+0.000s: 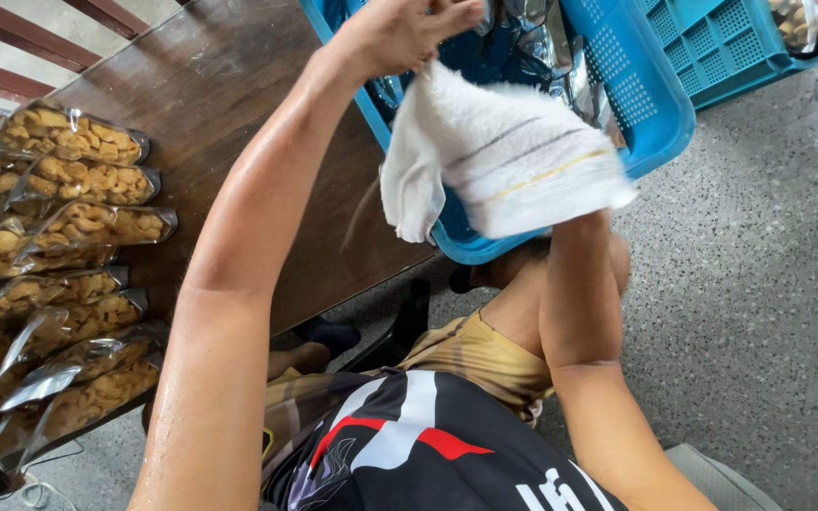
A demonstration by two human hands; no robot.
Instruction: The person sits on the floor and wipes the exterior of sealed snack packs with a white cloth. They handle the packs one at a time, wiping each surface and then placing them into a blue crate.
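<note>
Towel [508, 156], white and fluffy with thin stripes, hangs over the edge of the near blue basket [650, 104]. I see my left hand [400, 33] up at the top, closed on the top corner of the towel and pinching it. My right arm goes up under the towel, so my right hand is hidden behind the cloth, and I cannot tell if it is open or closed. The near blue basket sits on the corner of the dark brown table [229, 104] and sticks out past the edge. Shiny silver bags [537, 38] lie inside it. A second blue basket [721, 43] is just behind it, near the top right. On the left side of the table lie lots of clear bags of yellow snacks [87, 180], stacked in a row, well apart from the towel. Below the table is a grey floor [759, 284]. I can see my dark shirt with white and red marks at the bottom.
</note>
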